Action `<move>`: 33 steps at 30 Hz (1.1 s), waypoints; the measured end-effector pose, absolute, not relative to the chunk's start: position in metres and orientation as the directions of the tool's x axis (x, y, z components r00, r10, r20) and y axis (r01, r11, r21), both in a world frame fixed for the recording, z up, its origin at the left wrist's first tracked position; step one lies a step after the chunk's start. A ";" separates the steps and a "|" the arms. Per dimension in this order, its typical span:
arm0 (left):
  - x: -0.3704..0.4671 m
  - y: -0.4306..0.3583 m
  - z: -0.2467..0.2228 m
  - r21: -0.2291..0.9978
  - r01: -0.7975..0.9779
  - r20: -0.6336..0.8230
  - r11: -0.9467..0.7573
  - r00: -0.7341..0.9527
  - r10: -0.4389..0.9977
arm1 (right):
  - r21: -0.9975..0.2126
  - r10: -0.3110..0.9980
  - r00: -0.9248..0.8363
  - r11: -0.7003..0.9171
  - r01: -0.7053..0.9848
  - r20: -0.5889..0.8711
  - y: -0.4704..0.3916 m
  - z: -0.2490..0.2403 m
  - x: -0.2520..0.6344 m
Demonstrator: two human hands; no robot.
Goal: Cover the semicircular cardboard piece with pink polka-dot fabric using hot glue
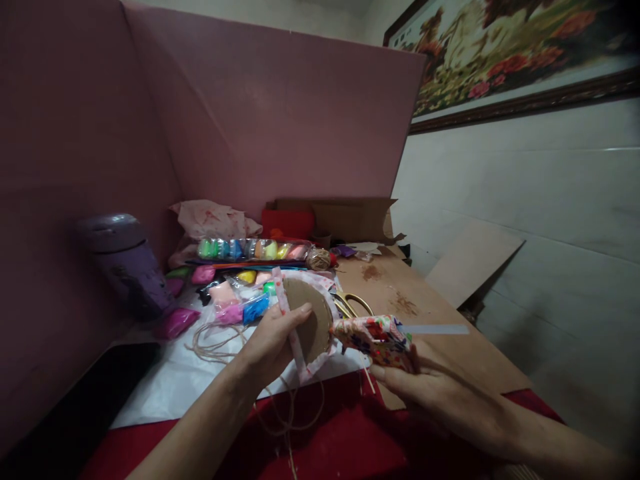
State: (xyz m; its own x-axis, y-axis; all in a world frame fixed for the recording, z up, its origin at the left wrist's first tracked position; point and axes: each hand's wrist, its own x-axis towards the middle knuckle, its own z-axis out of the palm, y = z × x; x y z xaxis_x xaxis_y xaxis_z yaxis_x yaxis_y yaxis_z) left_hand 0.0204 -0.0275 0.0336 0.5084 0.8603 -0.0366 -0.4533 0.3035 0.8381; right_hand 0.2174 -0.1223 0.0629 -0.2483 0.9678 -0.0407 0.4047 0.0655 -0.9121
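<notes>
Cardboard piece [306,317], cloth-edged: pinched in our left hand [275,337], over the white sheet [150,393] | our right hand [420,377]: wrapped round the floral glue gun [375,340], nozzle at the cardboard's edge, contact unclear to us | gold-handled scissors [357,303]: just beyond the gun | twine [210,343]: looped beside our left wrist

Scissors [357,305] behind the glue gun [376,339]
</notes>
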 end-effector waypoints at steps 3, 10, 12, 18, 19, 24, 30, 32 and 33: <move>0.021 -0.028 0.035 0.836 -0.455 -0.021 0.308 0.533 0.846 | -0.918 0.967 -0.242 0.027 0.395 -0.076 -0.121 0.066 0.217; 0.021 -0.029 0.033 0.839 -0.451 -0.013 0.305 0.544 0.839 | -0.922 0.976 -0.215 0.057 0.384 -0.028 -0.112 0.064 0.215; 0.021 -0.029 0.033 0.839 -0.450 -0.016 0.305 0.540 0.841 | -0.918 0.974 -0.227 0.083 0.387 -0.007 -0.110 0.062 0.214; 0.022 -0.028 0.034 0.844 -0.446 -0.008 0.297 0.545 0.839 | -0.911 0.971 -0.231 0.041 0.411 -0.061 -0.112 0.064 0.213; 0.022 -0.028 0.034 0.845 -0.445 -0.009 0.298 0.545 0.838 | -0.909 0.971 -0.229 0.029 0.415 -0.073 -0.113 0.066 0.213; 0.021 -0.028 0.034 0.849 -0.442 -0.013 0.288 0.528 0.849 | -0.909 0.968 -0.239 0.028 0.416 -0.080 -0.118 0.072 0.214; 0.020 -0.028 0.033 0.844 -0.450 -0.033 0.291 0.498 0.867 | -0.904 0.969 -0.236 0.033 0.425 -0.076 -0.120 0.070 0.214; 0.020 -0.028 0.033 0.845 -0.447 -0.044 0.295 0.491 0.870 | -0.908 0.968 -0.250 0.074 0.412 -0.035 -0.121 0.068 0.213; 0.020 -0.028 0.033 0.844 -0.445 -0.049 0.300 0.492 0.869 | -0.910 0.966 -0.257 0.094 0.404 -0.014 -0.121 0.067 0.213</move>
